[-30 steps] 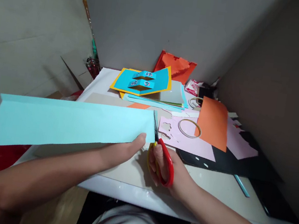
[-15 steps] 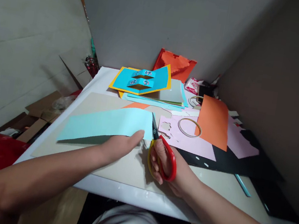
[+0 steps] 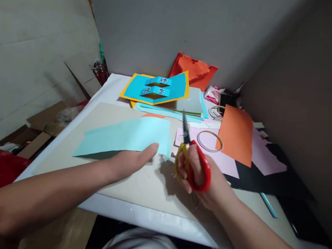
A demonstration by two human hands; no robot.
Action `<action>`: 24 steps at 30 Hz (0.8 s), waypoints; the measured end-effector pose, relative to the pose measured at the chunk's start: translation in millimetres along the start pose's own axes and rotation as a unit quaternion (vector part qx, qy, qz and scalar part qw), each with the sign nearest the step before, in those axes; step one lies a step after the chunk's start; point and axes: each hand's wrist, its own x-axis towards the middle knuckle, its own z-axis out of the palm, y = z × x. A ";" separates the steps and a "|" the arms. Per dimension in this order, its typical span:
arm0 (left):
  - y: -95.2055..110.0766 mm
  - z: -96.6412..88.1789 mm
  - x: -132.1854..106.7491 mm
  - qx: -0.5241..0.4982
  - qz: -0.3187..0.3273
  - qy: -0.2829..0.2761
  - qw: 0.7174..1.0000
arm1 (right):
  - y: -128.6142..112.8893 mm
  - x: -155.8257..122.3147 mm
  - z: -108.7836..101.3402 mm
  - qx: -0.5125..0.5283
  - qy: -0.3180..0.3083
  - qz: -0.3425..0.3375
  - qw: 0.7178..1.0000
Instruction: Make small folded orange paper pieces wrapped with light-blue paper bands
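My left hand (image 3: 135, 160) grips a light turquoise sheet of paper (image 3: 127, 133) near its right end, thumb on top and the other fingers hidden beneath. The sheet bows upward above the beige board (image 3: 62, 167). A narrow strip seems to hang along its right edge. In my right hand (image 3: 196, 170) is a pair of scissors (image 3: 186, 133) with red and yellow handles; the fingers are wrapped through the loops. The dark blades look closed, point away from me, and are apart from the sheet, to its right.
A blue and yellow pop-up card (image 3: 171, 88) lies on stacked papers at the back. An orange sheet (image 3: 236, 135), a tape roll (image 3: 210, 141), pink paper (image 3: 228, 168) and black paper (image 3: 257, 182) cover the right side. A red folded card (image 3: 194, 71) leans at the wall.
The scissors have come away from the turquoise sheet's right edge, moving right and up, and their blades have closed. My left hand still holds the sheet, whose far-left end has shifted slightly right.
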 end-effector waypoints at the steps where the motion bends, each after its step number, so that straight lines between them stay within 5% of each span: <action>1: 2.1 -2.9 -2.6 -0.014 0.005 0.001 1.000 | -4.7 1.0 -7.1 -0.052 0.029 -0.014 0.998; 3: 5.9 -8.0 -7.3 -0.055 0.034 -0.009 0.998 | -12.6 4.5 -23.5 -0.200 0.110 -0.047 0.972; 4: 7.4 -9.9 -9.4 -0.069 0.036 -0.014 0.997 | -15.3 7.0 -32.0 -0.305 0.144 -0.075 0.938; 6: 9.6 -11.9 -13.1 -0.084 0.035 -0.026 0.995 | -17.4 12.8 -47.2 -0.491 0.193 -0.120 0.841; 8: 10.3 -11.5 -16.3 -0.084 0.036 -0.034 0.995 | -15.6 18.5 -57.9 -0.618 0.215 -0.092 0.751; 11: 8.4 -8.8 -19.0 -0.073 0.039 -0.027 0.996 | -9.4 24.8 -65.7 -0.655 0.216 -0.059 0.722; 19: -7.2 -4.3 -14.5 0.046 0.133 -0.082 0.987 | -11.8 22.0 -58.3 -0.616 0.206 -0.096 0.754; 21: -7.6 -1.4 -14.7 0.057 0.163 -0.096 0.980 | -15.5 14.9 -47.2 -0.548 0.154 -0.140 0.810; 22: -7.0 0.2 -14.9 0.070 0.185 -0.100 0.975 | -16.1 10.6 -40.4 -0.415 0.070 -0.158 0.893; 23: -6.1 1.7 -14.9 0.090 0.207 -0.100 0.969 | -15.8 6.3 -33.2 -0.295 -0.024 -0.155 0.943; 24: -5.0 2.9 -14.8 0.106 0.226 -0.101 0.963 | -14.6 2.1 -26.1 -0.206 -0.071 -0.164 0.962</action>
